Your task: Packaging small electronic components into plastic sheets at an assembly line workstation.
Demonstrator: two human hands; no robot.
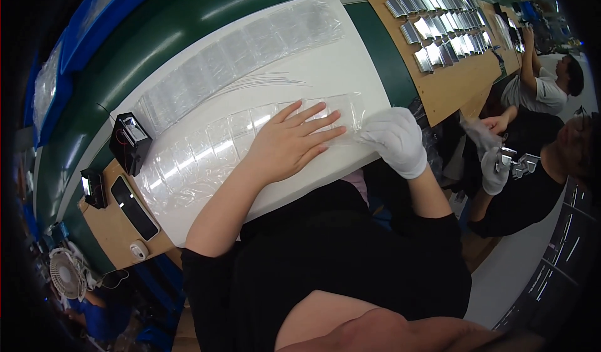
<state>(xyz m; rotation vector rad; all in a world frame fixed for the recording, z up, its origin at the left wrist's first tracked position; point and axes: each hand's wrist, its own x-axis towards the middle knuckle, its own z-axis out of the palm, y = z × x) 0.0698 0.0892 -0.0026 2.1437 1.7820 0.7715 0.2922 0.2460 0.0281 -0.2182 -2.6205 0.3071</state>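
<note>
My bare left hand lies flat, fingers spread, on a near row of clear plastic bags. These overlap one another along a white board. In a white glove, my right hand is closed at the right end of this row, its fingertips pinching the edge of a bag; the glove partly hides the grip. A second row of clear bags runs along the far side of the board. Several thin wire-like strands lie between the two rows.
A black box-shaped device stands at the board's left end, near a dark keyboard and white mouse. At the far right, shiny metal parts fill a wooden board. A co-worker beside me holds metal pieces.
</note>
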